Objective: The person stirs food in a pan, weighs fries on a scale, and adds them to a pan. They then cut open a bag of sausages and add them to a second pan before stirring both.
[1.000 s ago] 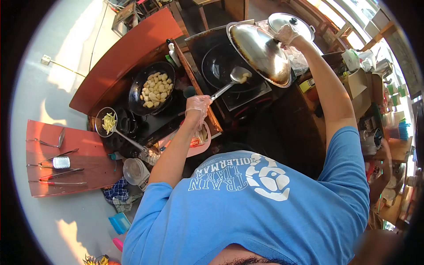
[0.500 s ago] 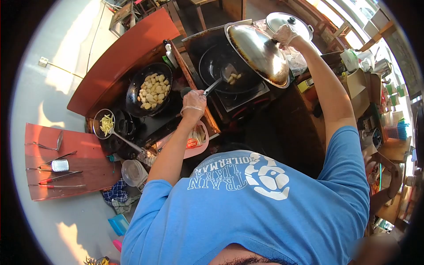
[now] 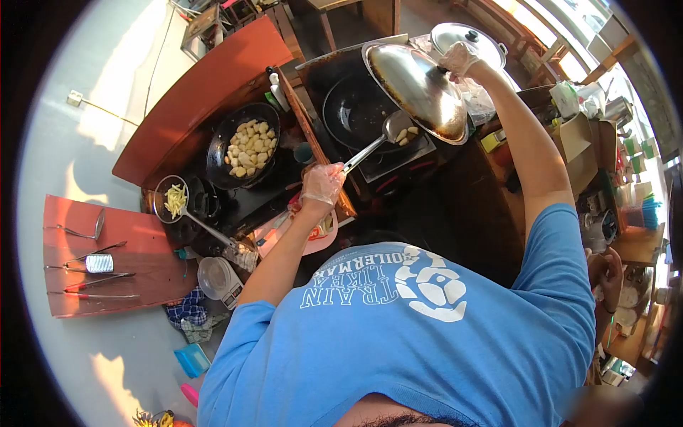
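Note:
My left hand (image 3: 324, 185), in a clear plastic glove, is closed around the handle of a metal ladle (image 3: 366, 153). The ladle's bowl is at the right side of a dark wok (image 3: 348, 117), beside a few pale yellow pieces (image 3: 408, 135). My right hand (image 3: 459, 60), also gloved, grips the knob of a large domed metal lid (image 3: 413, 78). This lid is tilted above the wok's right side. Left of the wooden divider, a second wok (image 3: 217, 149) holds several pale chunks (image 3: 249, 146).
A strainer (image 3: 186, 206) with pale strips rests at the left. Tongs (image 3: 99, 286) and a can lie on a red board (image 3: 135, 249). A pink container (image 3: 324, 242) is below my left hand. Another lid (image 3: 491, 46) lies behind my right hand. Another person's hand (image 3: 608, 274) shows at the right.
My left hand and the ladle have moved to the right. The few pieces have shifted from the wok's lower middle to its right edge. The lid is almost unmoved.

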`<state>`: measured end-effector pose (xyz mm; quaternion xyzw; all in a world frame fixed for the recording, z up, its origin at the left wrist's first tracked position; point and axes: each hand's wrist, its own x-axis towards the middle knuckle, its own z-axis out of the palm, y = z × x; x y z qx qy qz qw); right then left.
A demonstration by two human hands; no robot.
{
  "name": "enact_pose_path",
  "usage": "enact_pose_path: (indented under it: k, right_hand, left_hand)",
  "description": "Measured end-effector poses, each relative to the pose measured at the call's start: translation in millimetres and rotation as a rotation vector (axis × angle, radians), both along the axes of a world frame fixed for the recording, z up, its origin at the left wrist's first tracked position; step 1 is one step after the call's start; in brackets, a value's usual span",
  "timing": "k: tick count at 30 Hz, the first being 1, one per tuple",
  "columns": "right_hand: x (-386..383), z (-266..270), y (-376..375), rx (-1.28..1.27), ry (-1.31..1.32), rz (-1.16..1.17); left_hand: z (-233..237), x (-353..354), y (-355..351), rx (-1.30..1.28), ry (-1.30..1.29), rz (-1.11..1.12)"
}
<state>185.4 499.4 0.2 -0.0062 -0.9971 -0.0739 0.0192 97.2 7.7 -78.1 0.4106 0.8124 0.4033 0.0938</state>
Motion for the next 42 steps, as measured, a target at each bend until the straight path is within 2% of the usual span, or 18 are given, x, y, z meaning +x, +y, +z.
enact_pose_path:
  k: [4,6,7,8,10,11,15,18,19,21,25,31,34,35,36,39,40,42]
  right_hand:
    - [2,13,-22,-0.024,0.045,-0.019]
    - [7,25,-34,-0.506,0.04,-0.314]
    - [8,29,-37,-0.663,0.049,-0.415]
    - [7,26,-27,-0.322,0.024,-0.162]
    - [2,20,-21,0.023,0.0,0.088]
    - [-1,16,-19,-0.056,-0.013,-0.018]
    - [2,19,-19,-0.033,0.063,0.003]
    - [-3,24,-20,0.08,-0.021,-0.03]
    - [-4,22,-16,0.108,-0.059,-0.055]
    - [-6,22,-13,-0.146,-0.02,-0.172]
    - [-1,33,-16,-0.305,-0.054,-0.271]
    - [9,38,-26,-0.026,0.007,-0.136]
    - [16,51,-51,-0.787,0.148,-0.708]
    - [18,47,-47,-0.793,0.143,-0.711]
    - [18,43,-34,-0.434,0.083,-0.371]
    - [14,37,-30,-0.317,-0.037,-0.315]
    - [16,42,-36,-0.485,-0.017,-0.483]
    - [15,38,-27,-0.291,-0.067,-0.349]
  left_hand:
    - [-11,-1,-1,0.017,-0.22,0.078]
    - [-10,-4,2,0.066,-0.324,0.103]
    - [-1,-5,4,0.032,-0.619,0.184]
    - [7,-6,6,-0.005,-0.913,0.265]
    - [10,-8,10,0.058,-0.922,0.276]
    - [10,-9,12,0.119,-0.932,0.289]
    - [-12,-34,28,0.243,-0.885,0.254]
    - [-44,-64,54,-0.028,-0.238,0.381]
    - [-38,-64,61,-0.023,-0.238,0.379]
    - [-21,-59,75,-0.093,0.001,0.423]
    - [-15,-50,99,-0.137,0.001,0.336]
    - [-69,-47,118,-0.156,-0.111,0.278]
    - [-86,-38,111,-0.055,-0.345,0.287]
    - [-91,-34,107,-0.005,-0.37,0.248]
    - [-94,-31,102,0.046,-0.396,0.211]
    - [-61,-5,80,0.084,-0.512,0.199]
    - [-63,-2,74,0.082,-0.512,0.203]
    - [-61,4,65,0.125,-0.209,0.149]
